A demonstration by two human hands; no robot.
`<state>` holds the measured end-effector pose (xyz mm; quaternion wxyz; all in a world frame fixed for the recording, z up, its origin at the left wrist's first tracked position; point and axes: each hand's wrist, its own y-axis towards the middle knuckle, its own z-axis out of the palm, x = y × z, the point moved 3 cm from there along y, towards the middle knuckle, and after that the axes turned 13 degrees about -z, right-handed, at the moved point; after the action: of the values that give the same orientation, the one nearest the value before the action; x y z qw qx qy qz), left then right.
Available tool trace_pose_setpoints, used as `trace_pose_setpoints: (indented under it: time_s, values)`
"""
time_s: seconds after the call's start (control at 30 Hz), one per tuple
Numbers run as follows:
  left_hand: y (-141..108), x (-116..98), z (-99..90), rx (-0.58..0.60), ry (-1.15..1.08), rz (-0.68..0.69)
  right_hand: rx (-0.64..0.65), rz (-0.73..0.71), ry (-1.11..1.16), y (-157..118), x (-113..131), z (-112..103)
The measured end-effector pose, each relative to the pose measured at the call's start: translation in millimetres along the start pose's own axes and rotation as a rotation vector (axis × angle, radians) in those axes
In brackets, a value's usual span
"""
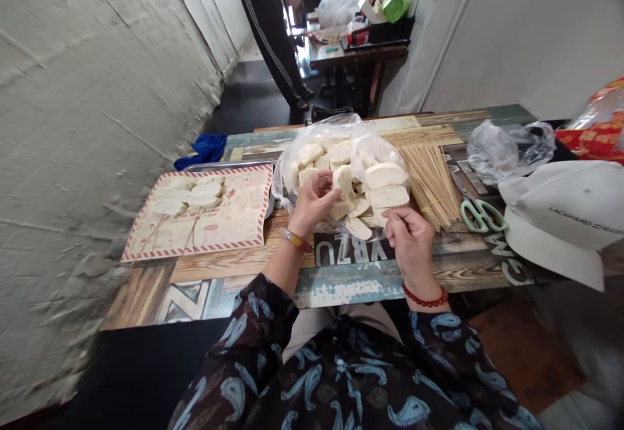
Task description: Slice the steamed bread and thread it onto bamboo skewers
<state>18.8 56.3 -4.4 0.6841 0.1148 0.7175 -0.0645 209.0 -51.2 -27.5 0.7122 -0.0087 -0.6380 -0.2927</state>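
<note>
A clear plastic bag (363, 132) full of pale slices lies open at the middle of the table. At its near left side, my left hand (316, 201) pinches one pale slice (342, 180) between thumb and fingers. My right hand (410, 238) is closed in a pinch at the lower right of the bag, by a stack of pale slices (387, 186) threaded together; the stick end in its fingers is mostly hidden. Thin wooden sticks (431, 183) lie fanned out right of the bag. On the left, skewered slices (205, 195) rest on a printed paper sheet (234, 232).
Green-handled scissors (482, 215), a white cap (560, 202) and a crumpled plastic bag (507, 147) lie to the right. A blue cloth (202, 151) sits at the back left. Beyond the table, a person (273, 27) stands by another table (361, 56).
</note>
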Motion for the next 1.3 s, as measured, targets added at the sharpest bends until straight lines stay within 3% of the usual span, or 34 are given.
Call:
trace_pose_setpoints:
  time_s: [0.1, 0.3, 0.43, 0.53, 0.73, 0.93, 1.17, 1.3]
  values:
    - [4.1, 5.6, 2.0, -0.032, 0.059, 0.034, 0.001, -0.009, -0.01, 0.4, 0.7, 0.0]
    - [0.8, 0.0, -0.9, -0.4, 0.585, 0.175, 0.004, -0.01, -0.034, 1.9, 2.8, -0.6]
    - [-8.1, -12.4, -5.5, -0.46, 0.812, 0.185, 0.012, -0.018, -0.072, 1.6, 3.1, -1.4]
    - [-16.3, -20.7, -2.0, -0.36, 0.859, 0.205, 0.01, -0.023, -0.077, 1.2, 3.0, -1.8]
    - [-34.0, -25.1, 27.9, 0.056, 1.117, 0.312, -0.004, -0.027, -0.034, 1.9, 3.1, -2.2]
    - [-45.6, -26.4, 43.1, 0.262, 1.28, 0.323, 0.006, -0.025, -0.036, 2.4, 4.0, -2.2]
    - [-50.6, -26.3, 45.6, 0.354, 1.367, 0.329, -0.006, -0.03, -0.021, 2.5, 3.8, -2.3]
    - [-47.5, -23.2, 32.8, 0.282, 1.039, 0.261, 0.002, -0.029, -0.03, 2.9, 3.5, -2.1]
